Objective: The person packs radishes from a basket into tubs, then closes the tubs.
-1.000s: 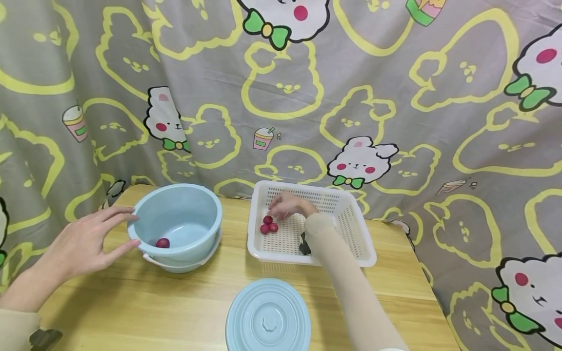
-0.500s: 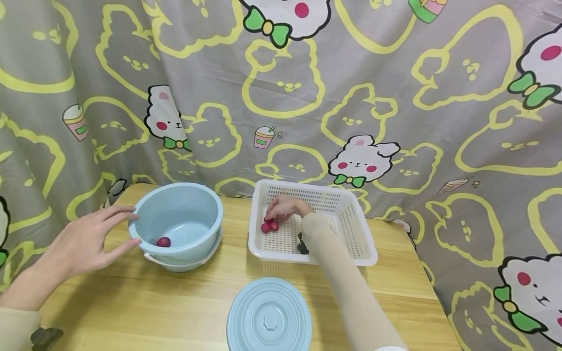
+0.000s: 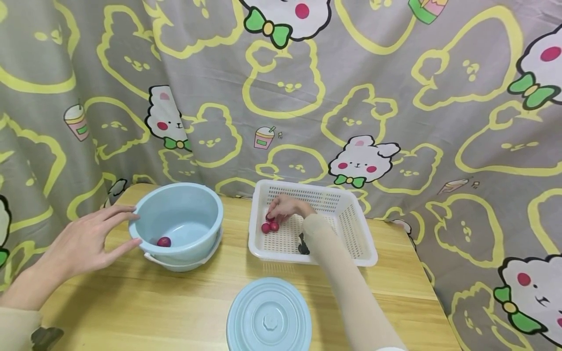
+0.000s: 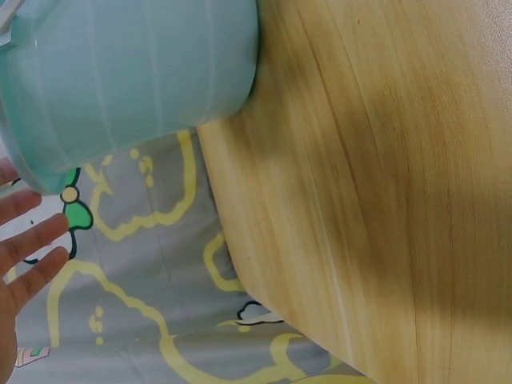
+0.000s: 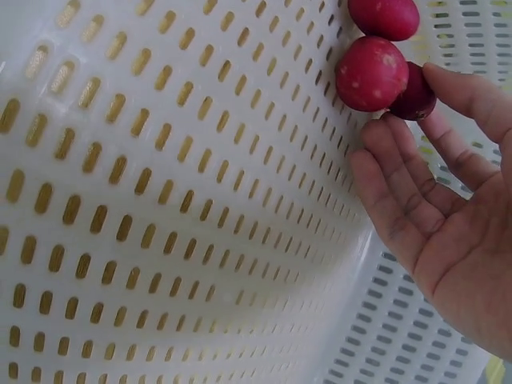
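Three small red fruits [image 3: 270, 225] are seen lying inside the white perforated basket [image 3: 351, 234], against its left wall, the basket standing toward the far edge of the tabletop [image 3: 153, 302], right of centre. The right hand [image 3: 285, 207] is reached into the basket; in the right wrist view its fingertips [image 5: 448, 88] are seen touching the darkest fruit [image 5: 416, 96], with the fingers only loosely bent (nothing is yet gripped). Two lighter red fruits [image 5: 372, 72] lie just beside it, touching each other.

The left hand [image 3: 83, 241] is held spread, its fingers straight and resting on the outer rim of the pale blue bowl [image 3: 175, 222] near the tabletop's far left corner. One more red fruit [image 3: 164, 242] is seen at the bottom of that bowl. A round blue lid [image 3: 269, 314] is laid flat at the near edge, well apart from both hands.
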Demonstrator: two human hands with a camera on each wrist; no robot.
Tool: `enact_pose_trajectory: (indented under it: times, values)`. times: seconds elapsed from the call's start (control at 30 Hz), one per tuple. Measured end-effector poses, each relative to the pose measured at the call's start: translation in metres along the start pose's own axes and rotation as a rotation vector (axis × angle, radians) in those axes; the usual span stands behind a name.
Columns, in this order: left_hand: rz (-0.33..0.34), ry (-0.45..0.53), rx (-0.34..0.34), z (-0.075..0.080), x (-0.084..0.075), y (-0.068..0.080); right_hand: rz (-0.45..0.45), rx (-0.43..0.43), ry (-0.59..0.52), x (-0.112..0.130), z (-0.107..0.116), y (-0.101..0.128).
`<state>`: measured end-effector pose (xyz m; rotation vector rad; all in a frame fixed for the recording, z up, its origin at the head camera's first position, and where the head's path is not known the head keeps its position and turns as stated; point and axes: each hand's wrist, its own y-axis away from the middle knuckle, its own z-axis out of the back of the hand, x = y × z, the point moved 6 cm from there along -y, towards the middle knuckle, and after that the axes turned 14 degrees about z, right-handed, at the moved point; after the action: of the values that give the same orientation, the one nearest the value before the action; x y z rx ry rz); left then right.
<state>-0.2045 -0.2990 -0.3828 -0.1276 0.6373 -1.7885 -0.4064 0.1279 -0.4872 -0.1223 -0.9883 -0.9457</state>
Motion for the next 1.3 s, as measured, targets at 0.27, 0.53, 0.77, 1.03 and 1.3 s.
enact_pose_trajectory:
  times: [0.27,0.53,0.77,1.03,1.3]
  values:
    - [0.013,-0.007,0.013,0.001,0.001,0.001,0.022,-0.055,-0.05,0.006,0.013,0.006]
    - [0.012,-0.004,0.018,0.001,0.002,0.001,0.046,-0.108,-0.083,0.013,0.02,0.012]
    - [0.013,-0.005,0.016,0.0,0.002,0.001,0.09,-0.159,-0.153,0.023,0.023,0.022]
    - [0.021,0.005,0.013,-0.001,0.002,-0.001,0.169,-0.192,-0.159,0.043,0.03,0.028]
    - [0.019,-0.001,0.013,0.0,0.0,-0.001,0.245,-0.198,-0.194,0.074,0.033,0.035]
